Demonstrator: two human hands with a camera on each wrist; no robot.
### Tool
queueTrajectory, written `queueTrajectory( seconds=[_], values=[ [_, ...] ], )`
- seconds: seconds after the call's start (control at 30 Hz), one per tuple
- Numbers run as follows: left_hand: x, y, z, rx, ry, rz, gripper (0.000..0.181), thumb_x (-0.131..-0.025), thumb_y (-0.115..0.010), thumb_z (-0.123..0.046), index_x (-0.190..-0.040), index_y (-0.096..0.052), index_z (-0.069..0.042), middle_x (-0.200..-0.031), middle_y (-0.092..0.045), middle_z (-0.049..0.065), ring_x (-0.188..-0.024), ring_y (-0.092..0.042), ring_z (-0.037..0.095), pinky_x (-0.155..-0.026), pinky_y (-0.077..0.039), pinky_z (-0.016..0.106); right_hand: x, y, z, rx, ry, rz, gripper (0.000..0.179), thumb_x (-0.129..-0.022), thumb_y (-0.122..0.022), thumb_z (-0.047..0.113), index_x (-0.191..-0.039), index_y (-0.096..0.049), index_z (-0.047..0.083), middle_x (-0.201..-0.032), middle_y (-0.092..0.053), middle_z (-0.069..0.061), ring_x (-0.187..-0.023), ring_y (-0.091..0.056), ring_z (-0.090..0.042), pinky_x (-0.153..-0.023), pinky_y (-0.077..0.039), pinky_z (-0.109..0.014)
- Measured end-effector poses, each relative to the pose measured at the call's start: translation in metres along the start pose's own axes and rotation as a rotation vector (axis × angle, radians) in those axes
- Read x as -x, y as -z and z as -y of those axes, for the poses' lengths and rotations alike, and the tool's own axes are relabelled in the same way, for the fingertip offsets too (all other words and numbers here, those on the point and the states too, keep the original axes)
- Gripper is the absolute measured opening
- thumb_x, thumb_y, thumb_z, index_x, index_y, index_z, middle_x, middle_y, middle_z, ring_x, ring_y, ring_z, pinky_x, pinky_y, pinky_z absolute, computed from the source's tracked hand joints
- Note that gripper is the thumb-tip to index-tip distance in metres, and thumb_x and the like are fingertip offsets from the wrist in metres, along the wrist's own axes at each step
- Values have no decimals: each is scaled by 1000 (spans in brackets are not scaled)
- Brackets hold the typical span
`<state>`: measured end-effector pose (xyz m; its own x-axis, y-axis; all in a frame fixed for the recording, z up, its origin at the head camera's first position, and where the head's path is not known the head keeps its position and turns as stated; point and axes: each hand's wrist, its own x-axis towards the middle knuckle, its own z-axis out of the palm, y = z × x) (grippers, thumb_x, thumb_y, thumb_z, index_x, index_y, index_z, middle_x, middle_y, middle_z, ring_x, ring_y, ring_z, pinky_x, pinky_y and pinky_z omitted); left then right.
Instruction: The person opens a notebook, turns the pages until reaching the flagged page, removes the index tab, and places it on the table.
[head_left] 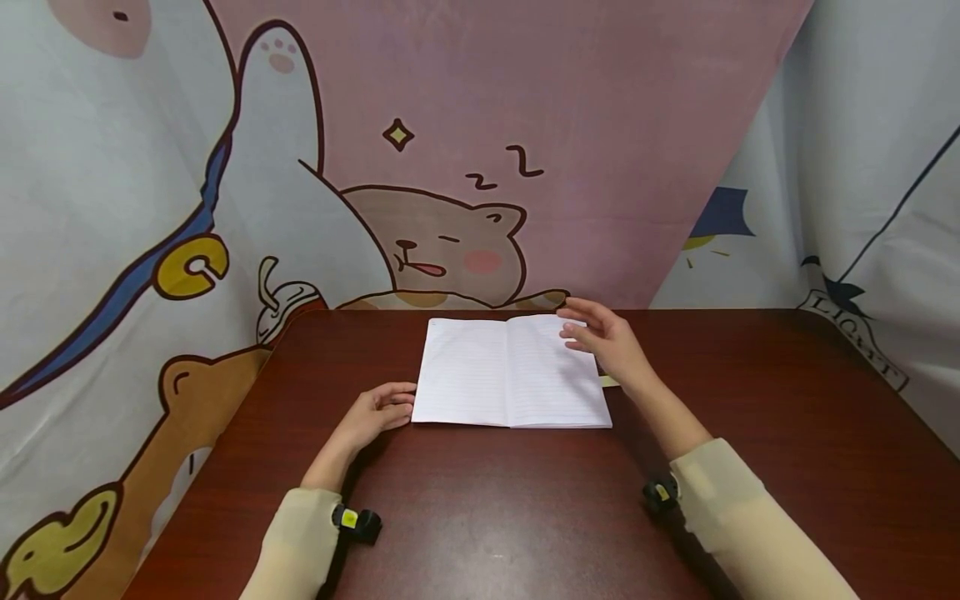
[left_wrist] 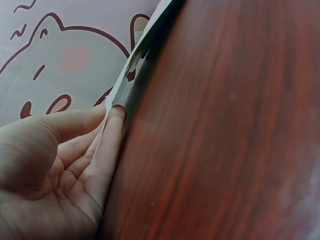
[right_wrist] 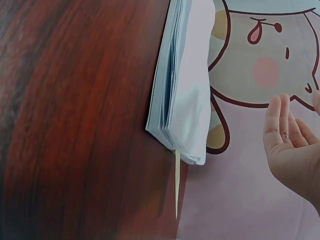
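Note:
An open notebook [head_left: 468, 371] with lined white pages lies flat on the table. My left hand [head_left: 375, 414] is at its left edge; in the left wrist view the notebook's edge [left_wrist: 127, 82] runs between my thumb and fingers, which pinch it. Over the upper right page hovers my right hand [head_left: 609, 340], its fingers parted and loosely bent, holding nothing. The right wrist view shows that hand [right_wrist: 295, 150] apart from the notebook's page stack [right_wrist: 187, 95]. A pale ribbon bookmark [head_left: 608, 381] sticks out at the right edge.
The dark red-brown wooden table [head_left: 480, 508] carries the notebook near its back edge. A cartoon-printed curtain [head_left: 600, 125] hangs directly behind and along the sides. Each wrist bears a small black camera [head_left: 358, 523] by the sleeve cuff.

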<state>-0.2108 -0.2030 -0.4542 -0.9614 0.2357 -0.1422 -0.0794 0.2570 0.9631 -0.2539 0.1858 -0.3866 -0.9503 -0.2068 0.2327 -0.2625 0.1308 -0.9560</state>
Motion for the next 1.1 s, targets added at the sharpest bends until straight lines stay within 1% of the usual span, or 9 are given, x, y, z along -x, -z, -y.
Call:
queueTrajectory(
  seconds=[0.27, 0.47, 0.57, 0.6, 0.7, 0.8, 0.93, 1.0, 1.1],
  values=[
    [0, 0, -1, 3, 3, -5, 41, -99, -57, -2, -139, -51, 7, -127, -59, 30, -95, -64, 8, -83, -57, 19, 2, 6, -5, 22, -11, -16, 50, -101, -59, 14, -145, -44, -3, -137, -54, -33, -93, -68, 0, -83, -59, -20],
    [0, 0, -1, 5, 3, -4, 41, -99, -57, -2, -139, -51, 7, -128, -59, 29, -96, -64, 8, -83, -57, 19, 3, 9, -7, 38, -16, -27, 49, -100, -60, 14, -144, -46, -1, -126, -64, -13, -97, -67, 0, -84, -58, -20],
    [0, 0, 0, 6, 5, -5, 41, -99, -56, -1, -139, -51, 7, -128, -59, 29, -95, -64, 7, -82, -57, 18, 4, 10, -9, 39, -14, -28, 49, -100, -60, 15, -143, -46, -1, -127, -64, -15, -99, -67, -1, -84, -58, -19],
    [0, 0, 0, 6, 5, -6, 41, -99, -56, -1, -139, -51, 7, -128, -59, 29, -95, -64, 7, -82, -57, 18, 5, 11, -9, 37, -13, -28, 48, -100, -60, 15, -143, -46, -2, -129, -63, -18, -100, -67, -2, -84, -58, -19],
    [0, 0, 0, 6, 3, -5, 41, -99, -56, -1, -139, -51, 7, -127, -59, 29, -95, -64, 7, -82, -57, 18, 5, 12, -11, 38, -10, -31, 48, -100, -60, 14, -143, -47, -2, -131, -61, -21, -100, -66, 0, -85, -57, -18],
    [0, 0, -1, 6, 3, -7, 41, -99, -56, -1, -139, -51, 7, -127, -59, 29, -95, -64, 7, -82, -57, 18, 6, 14, -14, 37, -4, -38, 47, -100, -61, 14, -142, -47, -3, -129, -63, -17, -100, -66, 0, -85, -57, -18],
    [0, 0, -1, 8, 6, -11, 41, -99, -57, 0, -138, -51, 7, -127, -59, 29, -94, -64, 6, -82, -57, 18, 7, 17, -15, 37, -3, -46, 47, -99, -61, 13, -141, -48, -4, -121, -65, -2, -100, -67, -1, -85, -57, -17],
    [0, -1, -1, 11, 8, -12, 41, -98, -57, 0, -138, -51, 7, -127, -59, 29, -94, -64, 5, -82, -57, 18, 8, 18, -16, 38, -5, -48, 47, -99, -61, 12, -140, -48, -5, -119, -65, 2, -99, -67, 0, -84, -57, -16],
    [0, -1, -1, 13, 10, -13, 41, -98, -57, 0, -138, -51, 7, -127, -59, 29, -94, -64, 5, -82, -57, 18, 8, 19, -17, 36, -4, -52, 46, -99, -61, 10, -140, -48, -6, -121, -66, -5, -98, -67, 2, -84, -57, -16]
  ],
)
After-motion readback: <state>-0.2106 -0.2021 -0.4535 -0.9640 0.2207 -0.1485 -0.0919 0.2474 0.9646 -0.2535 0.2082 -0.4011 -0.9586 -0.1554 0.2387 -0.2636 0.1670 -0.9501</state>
